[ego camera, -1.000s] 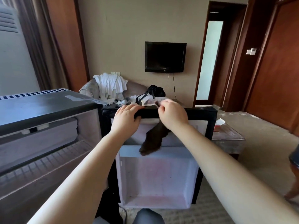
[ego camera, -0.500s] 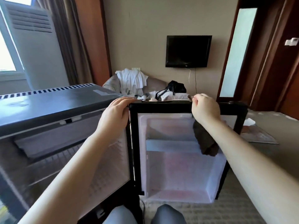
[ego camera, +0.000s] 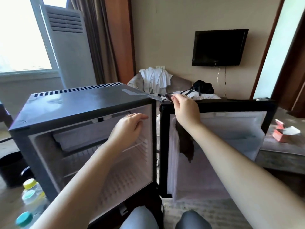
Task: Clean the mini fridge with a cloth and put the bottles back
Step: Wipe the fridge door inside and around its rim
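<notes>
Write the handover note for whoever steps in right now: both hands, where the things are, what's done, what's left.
Left hand: open, holding nothing, in front of the fridge opening near its top edge.
Right hand: grips the dark cloth at the top edge of the open door; the cloth hangs down the door's inner side.
Bottles: on the floor left of the fridge, caps on.
Done: door open, no bottles visible inside.
Left: wiping (how far along cannot be told), then bottles back in.
</notes>
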`<state>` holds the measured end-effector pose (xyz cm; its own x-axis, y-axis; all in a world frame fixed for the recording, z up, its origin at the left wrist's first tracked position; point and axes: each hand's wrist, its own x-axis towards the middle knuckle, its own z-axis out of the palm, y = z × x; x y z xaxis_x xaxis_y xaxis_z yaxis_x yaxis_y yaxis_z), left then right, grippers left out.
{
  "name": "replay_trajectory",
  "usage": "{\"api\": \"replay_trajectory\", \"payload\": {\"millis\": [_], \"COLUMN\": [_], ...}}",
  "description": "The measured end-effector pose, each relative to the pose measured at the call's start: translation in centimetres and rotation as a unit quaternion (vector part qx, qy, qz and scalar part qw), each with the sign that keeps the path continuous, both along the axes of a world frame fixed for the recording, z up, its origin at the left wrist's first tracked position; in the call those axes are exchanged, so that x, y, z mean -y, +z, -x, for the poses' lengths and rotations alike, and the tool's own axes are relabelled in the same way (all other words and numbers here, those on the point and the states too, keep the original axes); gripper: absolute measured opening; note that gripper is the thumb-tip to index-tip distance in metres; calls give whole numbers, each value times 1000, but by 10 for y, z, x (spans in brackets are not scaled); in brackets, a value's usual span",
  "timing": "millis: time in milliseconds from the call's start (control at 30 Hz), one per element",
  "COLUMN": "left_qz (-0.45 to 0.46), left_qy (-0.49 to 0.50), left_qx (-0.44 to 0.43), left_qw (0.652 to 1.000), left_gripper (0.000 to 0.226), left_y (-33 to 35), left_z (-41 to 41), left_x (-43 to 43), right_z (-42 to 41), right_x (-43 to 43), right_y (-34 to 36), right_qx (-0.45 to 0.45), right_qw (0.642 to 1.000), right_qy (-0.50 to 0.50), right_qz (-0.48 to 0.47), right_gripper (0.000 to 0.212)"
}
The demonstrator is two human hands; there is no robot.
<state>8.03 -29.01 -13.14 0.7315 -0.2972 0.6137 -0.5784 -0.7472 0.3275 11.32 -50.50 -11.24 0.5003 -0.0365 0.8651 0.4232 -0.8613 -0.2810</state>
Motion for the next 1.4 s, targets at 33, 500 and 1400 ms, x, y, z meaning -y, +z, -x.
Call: {"api": "replay_trajectory", "payload": {"millis": [33,500,1400], "left_qz": [0,7,12], "left_qy": [-2,-30,-33], "left_qx": [-1,-24,-88], "left_qw": [1000,999,995], "left_gripper": [30,27,24], "left_y": [0,-6,-24], "left_z": [0,2,22], "left_x": [1,2,12], "right_z": [2,16,24], "right_x": [6,-3,0], "right_y": [-3,-40,-66], "right_qx": [17,168,-70], "right_qw": [1000,984,992], "right_qy": [15,29,41], "right_qz": [0,60,100], "right_gripper": [26,12,17]}}
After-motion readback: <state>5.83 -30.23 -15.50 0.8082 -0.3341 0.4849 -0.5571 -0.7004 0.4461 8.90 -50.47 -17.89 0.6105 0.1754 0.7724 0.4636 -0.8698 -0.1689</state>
